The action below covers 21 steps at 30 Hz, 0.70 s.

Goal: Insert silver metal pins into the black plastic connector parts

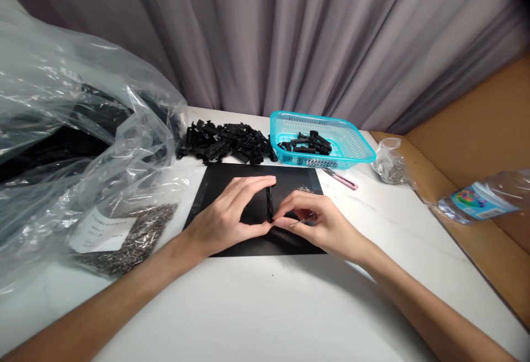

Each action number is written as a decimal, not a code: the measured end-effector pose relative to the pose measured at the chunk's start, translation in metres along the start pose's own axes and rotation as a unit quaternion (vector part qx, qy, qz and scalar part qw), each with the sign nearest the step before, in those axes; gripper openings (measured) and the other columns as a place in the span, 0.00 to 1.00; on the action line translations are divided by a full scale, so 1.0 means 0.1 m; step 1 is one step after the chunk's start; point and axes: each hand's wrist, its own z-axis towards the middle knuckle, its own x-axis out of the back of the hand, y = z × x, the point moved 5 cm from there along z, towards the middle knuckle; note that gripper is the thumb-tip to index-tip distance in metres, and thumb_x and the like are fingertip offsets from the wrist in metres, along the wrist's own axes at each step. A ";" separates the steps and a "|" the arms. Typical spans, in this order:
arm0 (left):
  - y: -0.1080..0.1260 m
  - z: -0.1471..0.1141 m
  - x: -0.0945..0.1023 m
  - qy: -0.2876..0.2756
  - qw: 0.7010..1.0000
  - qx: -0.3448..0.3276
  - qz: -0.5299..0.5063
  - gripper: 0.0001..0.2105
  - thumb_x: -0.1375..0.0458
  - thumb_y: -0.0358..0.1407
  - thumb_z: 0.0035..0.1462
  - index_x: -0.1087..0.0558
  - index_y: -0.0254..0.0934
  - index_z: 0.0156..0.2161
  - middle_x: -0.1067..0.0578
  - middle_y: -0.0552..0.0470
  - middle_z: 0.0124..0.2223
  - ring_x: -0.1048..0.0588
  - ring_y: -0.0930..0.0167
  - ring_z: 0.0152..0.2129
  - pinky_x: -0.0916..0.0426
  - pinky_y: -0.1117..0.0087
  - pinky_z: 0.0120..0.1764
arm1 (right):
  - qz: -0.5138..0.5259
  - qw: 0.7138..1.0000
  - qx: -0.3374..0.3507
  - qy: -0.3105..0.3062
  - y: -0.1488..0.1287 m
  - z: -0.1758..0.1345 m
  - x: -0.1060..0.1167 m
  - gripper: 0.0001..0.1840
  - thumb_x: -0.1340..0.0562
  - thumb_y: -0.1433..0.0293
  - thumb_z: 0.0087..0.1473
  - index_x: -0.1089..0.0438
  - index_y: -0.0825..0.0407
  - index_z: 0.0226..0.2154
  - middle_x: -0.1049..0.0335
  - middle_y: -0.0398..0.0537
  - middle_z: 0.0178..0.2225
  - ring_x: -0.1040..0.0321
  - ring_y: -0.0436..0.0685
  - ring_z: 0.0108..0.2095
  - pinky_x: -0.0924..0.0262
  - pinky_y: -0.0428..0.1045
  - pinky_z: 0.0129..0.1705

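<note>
Over a black mat (248,243), my left hand (232,210) grips a narrow black plastic part (269,205) end to end, between its thumb below and its fingers above. My right hand (314,216) is closed beside it, thumb and fingertip pinched at the part's lower end. A thin metal pin (304,220) sticks out across the right hand's fingers; what the fingertips themselves pinch is too small to make out. Several small loose metal pins (305,189) lie on the mat just behind the right hand.
Behind the mat lies a heap of black plastic parts (232,141), beside a blue basket (364,151) holding similar parts. A pink-handled tool (345,181), a small bag (391,166) and a bottle (480,199) are on the right. Large clear bags (141,124) and a bag of metal pins (141,235) fill the left.
</note>
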 end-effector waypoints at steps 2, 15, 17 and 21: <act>0.00 0.00 -0.01 0.002 1.000 -0.002 0.000 0.30 0.35 0.29 0.58 0.37 0.36 0.64 0.23 0.41 0.56 0.24 0.61 0.54 0.26 0.58 0.58 | 0.014 1.000 -0.019 -0.006 0.03 0.00 0.00 0.06 0.34 0.65 0.63 0.21 0.49 0.37 0.24 0.46 0.37 0.33 0.52 0.33 0.43 0.49 0.32; -0.09 -0.07 -0.13 0.004 0.998 0.053 -0.037 0.29 0.32 0.31 0.55 0.33 0.39 0.61 0.22 0.45 0.53 0.22 0.62 0.50 0.25 0.58 0.55 | 0.086 0.991 -0.098 0.008 0.25 0.01 -0.10 0.15 0.30 0.57 0.57 0.25 0.52 0.32 0.27 0.43 0.31 0.38 0.50 0.28 0.45 0.47 0.29; -0.10 -0.09 -0.17 -0.005 0.997 0.061 -0.041 0.28 0.32 0.31 0.54 0.31 0.39 0.59 0.21 0.46 0.51 0.21 0.62 0.49 0.25 0.58 0.54 | 0.084 0.992 -0.096 0.005 0.27 0.02 -0.12 0.16 0.29 0.57 0.56 0.26 0.52 0.30 0.27 0.43 0.31 0.37 0.50 0.29 0.45 0.47 0.31; -0.12 -0.10 -0.23 -0.029 0.996 0.073 -0.031 0.28 0.31 0.32 0.52 0.30 0.37 0.58 0.20 0.44 0.50 0.20 0.60 0.48 0.24 0.56 0.54 | 0.081 0.990 -0.119 -0.001 0.30 0.02 -0.16 0.17 0.29 0.56 0.56 0.27 0.52 0.29 0.27 0.42 0.30 0.36 0.51 0.31 0.43 0.47 0.33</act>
